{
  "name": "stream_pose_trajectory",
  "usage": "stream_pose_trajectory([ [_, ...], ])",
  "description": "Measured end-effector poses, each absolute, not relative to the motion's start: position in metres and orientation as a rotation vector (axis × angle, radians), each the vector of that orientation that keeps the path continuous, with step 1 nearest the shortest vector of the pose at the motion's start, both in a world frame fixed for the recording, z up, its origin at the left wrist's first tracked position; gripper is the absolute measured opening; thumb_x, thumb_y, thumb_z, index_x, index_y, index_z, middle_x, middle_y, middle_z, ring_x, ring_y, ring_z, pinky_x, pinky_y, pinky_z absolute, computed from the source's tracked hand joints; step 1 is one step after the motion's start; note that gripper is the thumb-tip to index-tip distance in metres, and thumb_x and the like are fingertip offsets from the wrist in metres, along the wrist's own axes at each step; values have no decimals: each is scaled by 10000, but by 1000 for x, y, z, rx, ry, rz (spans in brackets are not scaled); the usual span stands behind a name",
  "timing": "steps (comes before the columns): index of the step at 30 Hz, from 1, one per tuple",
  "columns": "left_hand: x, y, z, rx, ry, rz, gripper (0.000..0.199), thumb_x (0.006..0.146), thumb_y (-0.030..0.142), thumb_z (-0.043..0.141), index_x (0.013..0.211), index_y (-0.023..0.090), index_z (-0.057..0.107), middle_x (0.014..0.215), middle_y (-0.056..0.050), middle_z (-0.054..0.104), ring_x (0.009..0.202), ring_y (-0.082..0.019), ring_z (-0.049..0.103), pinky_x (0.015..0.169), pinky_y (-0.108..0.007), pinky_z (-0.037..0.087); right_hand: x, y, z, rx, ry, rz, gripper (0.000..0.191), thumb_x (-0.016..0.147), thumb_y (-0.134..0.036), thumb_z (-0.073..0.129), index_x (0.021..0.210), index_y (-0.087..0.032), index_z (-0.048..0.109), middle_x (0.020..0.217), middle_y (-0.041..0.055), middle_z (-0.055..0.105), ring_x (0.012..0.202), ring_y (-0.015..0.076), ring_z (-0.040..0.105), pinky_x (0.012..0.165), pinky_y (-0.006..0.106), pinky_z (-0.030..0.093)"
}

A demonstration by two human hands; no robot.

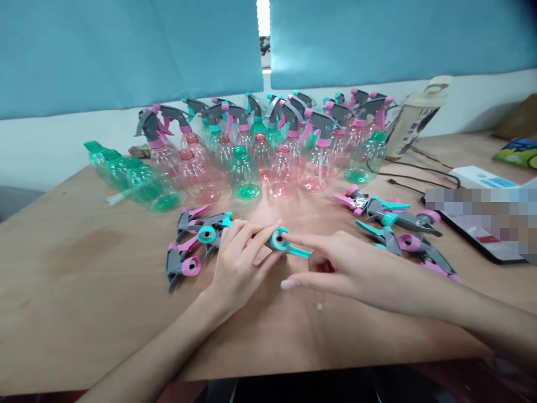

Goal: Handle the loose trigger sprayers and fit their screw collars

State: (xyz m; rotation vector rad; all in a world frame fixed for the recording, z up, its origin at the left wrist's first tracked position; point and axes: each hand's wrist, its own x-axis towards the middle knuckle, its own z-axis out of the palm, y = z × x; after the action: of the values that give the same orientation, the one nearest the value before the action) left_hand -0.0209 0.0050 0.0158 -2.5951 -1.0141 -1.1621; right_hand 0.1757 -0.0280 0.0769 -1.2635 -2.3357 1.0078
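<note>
My left hand [240,260] is closed around a spray trigger head [279,239] with a teal collar, its round opening turned toward me. A teal lever sticks out of it to the right. The index finger of my right hand [335,260] is stretched out, its tip at the collar's rim. My right thumb points left, apart from the spray head, and the other right fingers are curled. Left of my left hand lie several loose spray heads [183,266] with pink and teal collars. More loose spray heads [390,224] lie beyond my right hand.
Behind stand several pink and green bottles without heads, such as a green bottle [245,174], and several bottles with trigger heads [321,143]. Green bottles [145,179] stand at left. On the right are a tall cream flask [419,117], a black cable [413,184] and a phone-like device [482,235].
</note>
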Motion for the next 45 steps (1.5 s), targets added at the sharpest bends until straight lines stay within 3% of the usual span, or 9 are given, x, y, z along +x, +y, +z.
stream_pose_trajectory([
  [3, -23, 7, 15, -2607, -1017, -1182, 276, 864, 233, 586, 1128, 152, 598, 888, -66, 631, 817, -200, 501, 759, -364, 428, 179, -17, 76, -1153, -2267, 1109, 359, 888, -422, 516, 1176, -220, 584, 595, -58, 606, 530, 90, 502, 501, 200, 339],
  [8, -24, 11, 12, -2644, -1026, -1206, 257, 884, 214, 551, 1135, 171, 584, 923, -66, 622, 843, -195, 504, 767, -357, 441, 183, 4, 67, -1086, -2198, 1206, 380, 878, -434, 520, 1140, -185, 638, 559, -31, 614, 479, 86, 456, 461, 205, 324],
  [17, -26, 12, 11, -2720, -1036, -1147, 270, 860, 138, 553, 1129, 153, 573, 932, -72, 614, 853, -200, 503, 774, -363, 440, 177, 13, 57, -1155, -2218, 693, 203, 780, -324, 677, 927, -191, 723, 518, -43, 590, 447, 62, 476, 448, 180, 326],
  [29, -22, 10, 17, -2713, -917, -1140, 229, 862, 111, 528, 1087, 141, 562, 896, -79, 616, 825, -197, 506, 731, -347, 447, 176, 9, 61, -1112, -2393, 551, 154, 785, -226, 670, 913, -140, 666, 521, -65, 514, 464, 64, 414, 483, 202, 283],
  [32, -22, 9, 18, -2731, -901, -1134, 214, 861, 102, 527, 1072, 131, 551, 891, -84, 609, 821, -195, 503, 718, -343, 453, 178, 9, 63, -1132, -2455, 511, 180, 789, -252, 675, 943, -166, 642, 552, -69, 515, 479, 67, 411, 474, 199, 261],
  [35, -22, 10, 18, -2752, -906, -1129, 203, 869, 116, 519, 1068, 152, 537, 898, -81, 603, 829, -198, 509, 717, -348, 461, 180, 11, 65, -1144, -2496, 494, 173, 785, -317, 681, 831, -162, 620, 555, -66, 505, 478, 67, 406, 460, 199, 246],
  [45, -20, 7, 20, -2772, -903, -1154, 157, 874, 147, 531, 1027, 171, 553, 882, -69, 602, 801, -187, 511, 683, -328, 464, 185, 19, 65, -963, -2472, 726, 215, 802, -370, 652, 772, -173, 571, 587, -67, 510, 507, 68, 458, 463, 181, 319],
])
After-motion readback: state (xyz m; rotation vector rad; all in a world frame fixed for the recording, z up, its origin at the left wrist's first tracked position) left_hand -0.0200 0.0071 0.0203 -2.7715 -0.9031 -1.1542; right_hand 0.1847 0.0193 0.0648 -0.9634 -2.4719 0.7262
